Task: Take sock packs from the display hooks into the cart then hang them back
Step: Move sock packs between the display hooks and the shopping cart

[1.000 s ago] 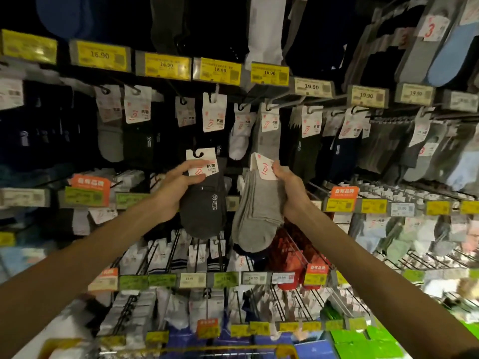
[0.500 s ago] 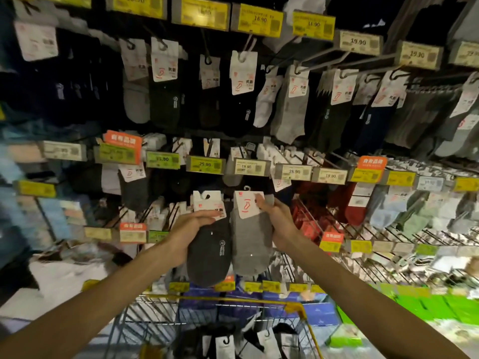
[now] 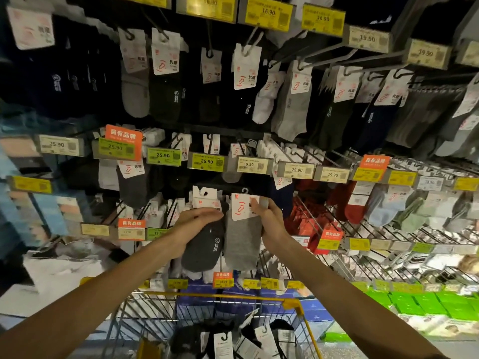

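Status: left hand (image 3: 193,224) grips dark grey sock pack with white header card (image 3: 204,247), fingers curled over its top. At its 3 o'clock, touching: light grey sock pack (image 3: 242,244), card pinched by right hand (image 3: 272,224). Yellow-rimmed wire cart (image 3: 223,296) at 6 o'clock, other packs (image 3: 225,340) inside. Looks like the drop step: lower both past the rim, release low, so hanger hooks (image 3: 245,190) don't snag the cart.

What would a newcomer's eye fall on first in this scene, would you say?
At centre, the left hand holds a dark grey sock pack and the right hand a light grey sock pack, side by side above the cart. Bright yellow price tags run along the top.
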The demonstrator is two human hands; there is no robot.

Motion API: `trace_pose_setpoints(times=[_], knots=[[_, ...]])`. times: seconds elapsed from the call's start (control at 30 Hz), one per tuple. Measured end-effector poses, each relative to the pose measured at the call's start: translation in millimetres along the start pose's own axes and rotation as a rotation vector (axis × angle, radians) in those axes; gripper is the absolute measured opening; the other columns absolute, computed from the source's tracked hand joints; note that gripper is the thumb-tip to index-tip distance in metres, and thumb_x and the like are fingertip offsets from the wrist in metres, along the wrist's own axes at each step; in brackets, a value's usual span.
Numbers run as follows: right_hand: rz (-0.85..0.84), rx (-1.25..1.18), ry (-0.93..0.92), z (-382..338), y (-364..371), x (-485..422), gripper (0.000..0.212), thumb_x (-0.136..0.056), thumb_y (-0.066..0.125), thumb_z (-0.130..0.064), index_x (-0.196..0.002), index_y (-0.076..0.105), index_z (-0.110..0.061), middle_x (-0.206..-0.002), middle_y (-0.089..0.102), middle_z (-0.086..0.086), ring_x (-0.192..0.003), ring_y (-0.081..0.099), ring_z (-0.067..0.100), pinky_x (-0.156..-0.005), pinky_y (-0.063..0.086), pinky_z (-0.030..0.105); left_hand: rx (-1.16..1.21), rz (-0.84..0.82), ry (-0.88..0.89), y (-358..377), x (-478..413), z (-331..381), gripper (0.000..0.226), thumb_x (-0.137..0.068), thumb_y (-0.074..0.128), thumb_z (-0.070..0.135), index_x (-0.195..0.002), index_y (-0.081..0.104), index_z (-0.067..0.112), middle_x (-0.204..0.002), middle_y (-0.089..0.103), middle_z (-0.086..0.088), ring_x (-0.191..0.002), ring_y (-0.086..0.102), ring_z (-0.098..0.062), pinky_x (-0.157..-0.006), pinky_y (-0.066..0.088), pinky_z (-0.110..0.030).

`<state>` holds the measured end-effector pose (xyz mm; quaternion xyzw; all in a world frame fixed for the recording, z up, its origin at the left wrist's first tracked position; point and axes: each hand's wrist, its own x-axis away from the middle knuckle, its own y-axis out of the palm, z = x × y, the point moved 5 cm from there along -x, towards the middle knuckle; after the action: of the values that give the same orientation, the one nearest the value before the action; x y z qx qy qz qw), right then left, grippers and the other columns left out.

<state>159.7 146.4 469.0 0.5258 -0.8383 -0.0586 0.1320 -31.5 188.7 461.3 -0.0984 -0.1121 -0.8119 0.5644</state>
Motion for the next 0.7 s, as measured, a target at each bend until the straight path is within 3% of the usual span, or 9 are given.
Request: trace_pose_setpoints(times=[0.13, 0.33, 0.43, 0.53, 0.6, 0.7], knots=[[0.012, -0.040, -0.033, -5.8, -3.7, -17.7, 0.016, -0.095, 0.060, -0.012, -0.111, 0.059, -0.009, -0.091, 0.069, 0.007, -0.078, 0.065, 0.014, -0.058, 0.053, 0.025, -0.147, 0.021, 0.044, 8.9, -28.0, -0.5, 0.038, -0.069, 0.086, 0.040, -0.103, 0.076, 0.029, -0.111, 0.071, 0.001, -0.105, 0.064, -0.017, -0.095, 0.052, -0.034], [-0.078, -0.094, -0.048, -8.1, -10.7, -48.9, 0.016, -0.094, 0.061, -0.008, -0.109, 0.058, -0.006, -0.090, 0.069, 0.007, -0.074, 0.068, 0.011, -0.057, 0.054, 0.023, -0.245, -0.021, 0.053, 29.7, -68.0, 4.9, 0.071, -0.035, 0.091, 0.054, -0.098, 0.079, 0.024, -0.103, 0.076, 0.006, -0.102, 0.069, -0.013, -0.099, 0.052, -0.035], [-0.149, -0.108, -0.073, -9.4, -13.1, -63.6, 0.019, -0.092, 0.062, -0.006, -0.110, 0.058, -0.004, -0.091, 0.070, 0.006, -0.081, 0.069, 0.014, -0.062, 0.056, 0.027, -0.305, -0.025, 0.055, 35.8, -87.1, 6.3, 0.060, -0.043, 0.094, 0.050, -0.095, 0.079, 0.024, -0.099, 0.076, 0.010, -0.102, 0.068, -0.010, -0.095, 0.053, -0.030], [-0.207, -0.103, -0.073, -10.9, -16.1, -76.7, 0.022, -0.090, 0.063, -0.006, -0.112, 0.060, -0.004, -0.096, 0.071, 0.009, -0.087, 0.069, 0.020, -0.069, 0.056, 0.032, -0.301, -0.055, 0.061, 41.1, -98.5, 9.4, 0.032, -0.067, 0.090, 0.027, -0.096, 0.079, 0.021, -0.099, 0.075, 0.011, -0.101, 0.067, -0.006, -0.079, 0.051, -0.012], [-0.244, -0.107, -0.053, -12.9, -17.3, -84.0, 0.020, -0.089, 0.064, -0.007, -0.109, 0.064, -0.008, -0.097, 0.073, 0.009, -0.089, 0.069, 0.020, -0.072, 0.056, 0.034, -0.296, -0.072, 0.086, 43.6, -101.6, 12.5, 0.030, -0.071, 0.088, 0.021, -0.099, 0.079, 0.017, -0.101, 0.075, 0.010, -0.100, 0.067, -0.004, -0.074, 0.050, -0.008], [-0.295, -0.122, 0.004, -17.7, -14.0, -92.9, 0.027, -0.082, 0.070, -0.011, -0.109, 0.066, -0.005, -0.099, 0.074, 0.010, -0.090, 0.070, 0.021, -0.071, 0.057, 0.033, -0.334, -0.066, 0.126, 43.0, -106.3, 17.6, 0.032, -0.071, 0.087, 0.021, -0.101, 0.079, 0.014, -0.101, 0.076, 0.009, -0.099, 0.067, -0.001, -0.080, 0.051, -0.010]])
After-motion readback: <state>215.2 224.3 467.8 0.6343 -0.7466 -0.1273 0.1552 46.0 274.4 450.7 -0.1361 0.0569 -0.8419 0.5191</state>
